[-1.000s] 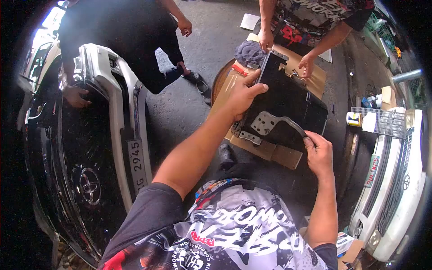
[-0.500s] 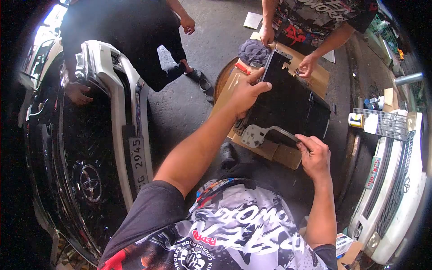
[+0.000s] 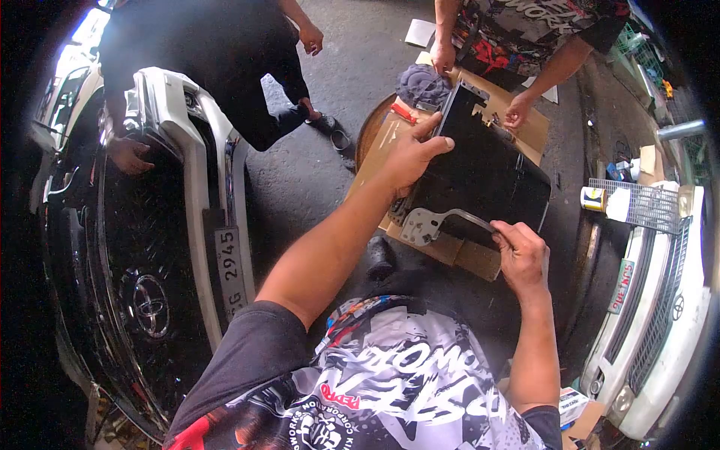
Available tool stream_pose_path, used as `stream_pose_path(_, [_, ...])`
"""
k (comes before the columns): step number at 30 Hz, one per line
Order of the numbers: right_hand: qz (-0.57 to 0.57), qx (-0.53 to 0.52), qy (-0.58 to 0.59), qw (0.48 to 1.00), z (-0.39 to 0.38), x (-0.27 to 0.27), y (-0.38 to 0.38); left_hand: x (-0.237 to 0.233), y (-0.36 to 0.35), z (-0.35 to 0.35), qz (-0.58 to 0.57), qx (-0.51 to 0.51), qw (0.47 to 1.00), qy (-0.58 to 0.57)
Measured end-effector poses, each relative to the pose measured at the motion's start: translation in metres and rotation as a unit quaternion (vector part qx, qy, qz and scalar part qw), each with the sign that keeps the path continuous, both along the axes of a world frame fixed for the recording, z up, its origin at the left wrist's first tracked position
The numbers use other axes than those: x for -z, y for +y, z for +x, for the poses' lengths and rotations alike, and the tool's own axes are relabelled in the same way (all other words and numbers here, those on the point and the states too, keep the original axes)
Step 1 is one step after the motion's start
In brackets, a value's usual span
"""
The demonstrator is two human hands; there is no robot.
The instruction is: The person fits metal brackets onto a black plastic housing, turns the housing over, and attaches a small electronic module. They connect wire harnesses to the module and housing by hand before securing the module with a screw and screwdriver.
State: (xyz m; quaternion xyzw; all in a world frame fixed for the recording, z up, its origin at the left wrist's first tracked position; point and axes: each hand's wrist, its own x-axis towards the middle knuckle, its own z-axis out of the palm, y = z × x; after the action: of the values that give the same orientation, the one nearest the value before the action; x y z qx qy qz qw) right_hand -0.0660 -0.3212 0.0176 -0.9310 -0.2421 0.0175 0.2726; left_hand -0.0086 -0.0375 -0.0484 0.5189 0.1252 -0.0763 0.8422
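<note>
A black flat panel [image 3: 480, 169] with metal edges lies on a cardboard sheet in the middle. My left hand [image 3: 420, 152] is on its left edge, the thumb stretched over the black face and the fingers along the metal rim. Near the panel's lower end is a grey metal bracket [image 3: 422, 226] with a curved arm. My right hand [image 3: 520, 251] pinches the free end of that arm. Across the panel, a co-worker's hand [image 3: 442, 58] touches its top corner, and the other hand [image 3: 517, 112] is by the notched right edge.
A dark cloth [image 3: 424, 86] and a red object [image 3: 403, 113] lie beside the panel. At left stands a black car front [image 3: 150, 300] with another person [image 3: 202, 67] behind it. White bumpers [image 3: 652, 315], a wire grille [image 3: 637, 205] and a yellow-black can [image 3: 593, 199] are at right.
The co-worker's hand at the notched edge has shifted slightly right. My hands and the bracket have barely moved.
</note>
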Motion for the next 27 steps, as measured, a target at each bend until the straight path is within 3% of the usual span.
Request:
stream_pose_path(6, [0.039, 0.009, 0.045, 0.998, 0.001, -0.006, -0.001, 0.000, 0.000, 0.002, -0.016, 0.003, 1.000, -0.017])
stream_pose_path(12, [0.091, 0.009, 0.105, 0.990, -0.012, -0.008, -0.009, 0.008, 0.004, 0.008, 0.080, -0.001, 0.996, -0.023])
stream_pose_path(15, [0.141, 0.097, 0.306, 0.937, -0.024, -0.020, -0.008, 0.008, 0.001, 0.007, 0.075, -0.011, 0.997, -0.029])
stream_pose_path(16, [0.127, 0.086, 0.317, 0.936, -0.027, -0.019, -0.012, 0.010, 0.002, 0.007, 0.054, -0.010, 0.998, -0.024])
stream_pose_path(19, [0.291, 0.118, 0.359, 0.879, -0.041, -0.010, -0.017, 0.011, 0.002, 0.008, -0.002, -0.008, 1.000, -0.018])
stream_pose_path(22, [0.385, 0.148, 0.356, 0.839, -0.049, -0.010, -0.010, 0.007, 0.003, 0.006, -0.025, -0.017, 0.999, -0.021])
stream_pose_path(27, [0.380, 0.129, 0.361, 0.842, -0.040, 0.007, -0.010, 0.003, 0.003, 0.009, 0.030, -0.026, 0.999, -0.017])
